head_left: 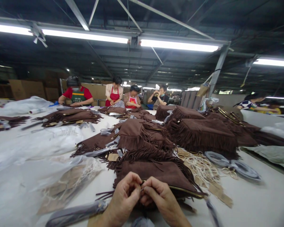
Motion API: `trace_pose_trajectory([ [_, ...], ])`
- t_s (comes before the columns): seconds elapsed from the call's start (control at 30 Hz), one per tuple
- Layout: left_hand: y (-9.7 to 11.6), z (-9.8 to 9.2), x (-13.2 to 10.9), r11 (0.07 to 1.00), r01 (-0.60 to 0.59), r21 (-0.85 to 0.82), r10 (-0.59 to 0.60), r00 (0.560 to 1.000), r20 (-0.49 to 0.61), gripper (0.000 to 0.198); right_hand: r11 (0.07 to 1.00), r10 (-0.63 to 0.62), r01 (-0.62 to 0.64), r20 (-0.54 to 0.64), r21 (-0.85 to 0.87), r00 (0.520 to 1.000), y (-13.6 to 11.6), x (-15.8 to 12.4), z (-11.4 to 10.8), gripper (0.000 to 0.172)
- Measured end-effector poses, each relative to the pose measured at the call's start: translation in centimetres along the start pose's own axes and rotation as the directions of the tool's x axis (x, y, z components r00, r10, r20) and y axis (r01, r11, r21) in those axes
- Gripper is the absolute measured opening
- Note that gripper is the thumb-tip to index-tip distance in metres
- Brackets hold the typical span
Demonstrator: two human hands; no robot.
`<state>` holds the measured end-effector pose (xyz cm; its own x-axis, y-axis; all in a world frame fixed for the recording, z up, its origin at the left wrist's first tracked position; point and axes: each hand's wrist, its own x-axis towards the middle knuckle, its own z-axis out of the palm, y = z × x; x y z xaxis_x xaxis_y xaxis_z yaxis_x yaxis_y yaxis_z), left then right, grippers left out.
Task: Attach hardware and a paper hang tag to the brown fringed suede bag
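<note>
A brown suede bag with fringe (156, 173) lies flat on the white table right in front of me. Both my hands meet at its near edge. My left hand (124, 198) is closed, its fingers pinching something small at the bag's gold zipper edge. My right hand (159, 197) is closed too, fingertips pressed against the left hand's at the same spot. What they pinch is too small to name. A grey wrapped strap (73, 214) lies just left of my left wrist.
More brown fringed bags (201, 134) are piled across the white table (262, 201). Paper tags on strings (201, 170) lie at right, clear plastic bags (38, 148) at left. Several people in aprons (77, 94) work at the far end.
</note>
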<state>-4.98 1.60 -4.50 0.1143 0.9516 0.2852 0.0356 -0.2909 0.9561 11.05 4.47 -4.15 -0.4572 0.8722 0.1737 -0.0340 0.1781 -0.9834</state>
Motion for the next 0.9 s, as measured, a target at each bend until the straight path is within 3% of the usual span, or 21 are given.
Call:
trace_pose_trajectory([
  [0.17, -0.3, 0.1, -0.1, 0.998, -0.024, 0.052, 0.024, 1.0, -0.012, 0.012, 0.981, -0.096, 0.097, 0.013, -0.166, 0.995, 0.3, -0.1, -0.1, 0.036],
  [0.33, -0.1, 0.1, 0.0, 0.99, -0.07, 0.119, 0.076, 0.996, -0.046, 0.004, 0.883, -0.21, 0.211, 0.049, -0.419, 0.976, 0.8, -0.1, 0.1, 0.024],
  [0.63, 0.7, 0.0, -0.2, 0.971, -0.117, 0.209, 0.116, 0.993, 0.017, 0.008, 0.841, -0.267, 0.252, 0.037, -0.479, 0.963, 0.8, -0.2, 0.3, 0.026],
  [0.9, 0.5, -0.6, 0.1, 0.966, -0.13, 0.222, 0.133, 0.991, 0.003, 0.008, 0.814, -0.274, 0.28, 0.089, -0.51, 0.958, 0.6, -0.3, 0.4, 0.025],
])
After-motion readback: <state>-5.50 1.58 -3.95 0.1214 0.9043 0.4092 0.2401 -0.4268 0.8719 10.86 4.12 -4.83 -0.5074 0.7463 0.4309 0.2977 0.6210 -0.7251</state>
